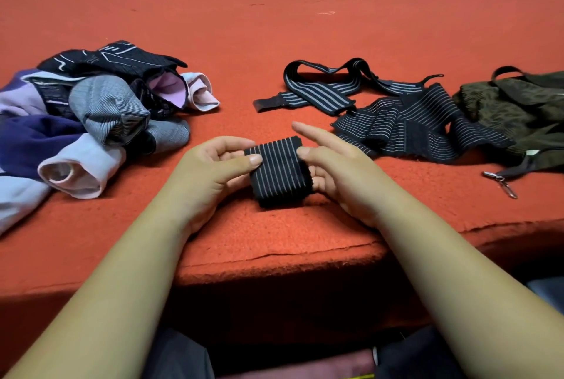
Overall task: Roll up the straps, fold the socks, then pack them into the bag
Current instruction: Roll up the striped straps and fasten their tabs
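A striped strap (279, 171), seemingly rolled tight, is pinched between thumb and fingers of the left hand (210, 171) and right hand (338, 165), right forefinger outstretched; unrolled straps (412, 125) beyond the fingertips likely come next.

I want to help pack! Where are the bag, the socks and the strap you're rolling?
Bag (515, 104): head view, its dark green fabric.
Socks (106, 104): head view, the grey sock on top.
Rolled strap (279, 171): head view, middle of the striped roll.

rolled strap (279, 169): black, striped, centre | loose straps (412, 123): unrolled, right | socks (106, 104): heaped left | bag (518, 110): olive, perhaps open, far right
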Demonstrator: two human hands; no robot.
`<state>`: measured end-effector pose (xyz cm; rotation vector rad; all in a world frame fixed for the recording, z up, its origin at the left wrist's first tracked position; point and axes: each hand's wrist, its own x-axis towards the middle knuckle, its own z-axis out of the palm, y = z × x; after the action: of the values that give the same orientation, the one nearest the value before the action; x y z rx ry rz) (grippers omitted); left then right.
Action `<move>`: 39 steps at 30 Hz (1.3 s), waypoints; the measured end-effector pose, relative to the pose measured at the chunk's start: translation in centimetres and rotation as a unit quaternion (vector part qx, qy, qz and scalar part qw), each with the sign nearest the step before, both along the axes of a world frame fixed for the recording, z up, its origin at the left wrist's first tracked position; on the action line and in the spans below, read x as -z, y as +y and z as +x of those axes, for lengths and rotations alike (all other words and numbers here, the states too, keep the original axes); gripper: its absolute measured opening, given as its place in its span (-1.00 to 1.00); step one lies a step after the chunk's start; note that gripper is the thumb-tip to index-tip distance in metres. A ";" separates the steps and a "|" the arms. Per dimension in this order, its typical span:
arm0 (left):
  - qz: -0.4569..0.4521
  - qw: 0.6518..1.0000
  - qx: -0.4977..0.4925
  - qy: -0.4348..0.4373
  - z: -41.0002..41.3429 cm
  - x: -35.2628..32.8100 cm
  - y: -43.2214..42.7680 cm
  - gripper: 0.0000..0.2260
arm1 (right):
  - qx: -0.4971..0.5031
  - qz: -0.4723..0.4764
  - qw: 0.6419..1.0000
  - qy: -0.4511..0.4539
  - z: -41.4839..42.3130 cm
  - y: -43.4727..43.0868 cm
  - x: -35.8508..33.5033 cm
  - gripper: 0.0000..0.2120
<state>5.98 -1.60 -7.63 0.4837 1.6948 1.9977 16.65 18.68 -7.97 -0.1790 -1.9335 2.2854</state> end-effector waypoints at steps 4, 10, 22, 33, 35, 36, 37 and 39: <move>-0.001 1.000 0.012 0.008 0.1 0.0 0.0 -0.67 | 0.022 0.106 0.994 0.007 0.0 -0.1 0.6 -0.71; -0.083 0.994 0.048 0.056 0.5 0.3 0.4 -0.74 | 0.118 0.152 0.981 0.024 0.7 0.0 0.2 -0.71; -0.107 0.988 0.029 0.109 5.8 -1.1 6.2 -0.89 | 0.280 0.303 0.911 0.023 5.1 3.4 0.0 -0.72; -0.197 0.955 0.120 0.186 9.8 -1.6 19.2 -0.93 | 0.422 0.387 0.813 -0.108 12.1 11.6 -0.8 -0.75; -0.204 0.952 0.126 0.190 10.3 -1.2 20.5 -0.89 | 0.431 0.407 0.795 -0.133 12.8 12.8 -0.4 -0.72; -0.204 0.951 0.128 0.194 10.5 -1.0 20.8 -0.87 | 0.432 0.416 0.788 -0.141 13.0 13.2 -0.3 -0.71; -0.205 0.950 0.127 0.199 10.5 -0.7 21.0 -0.88 | 0.430 0.423 0.784 -0.148 13.2 13.5 -0.1 -0.71; -0.204 0.951 0.113 0.200 10.5 -0.2 21.1 -0.94 | 0.422 0.441 0.776 -0.158 13.4 13.9 0.3 -0.70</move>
<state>16.46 19.47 -7.45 0.9280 2.1146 1.3963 30.01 32.62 -8.24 -1.0777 -2.1780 0.7092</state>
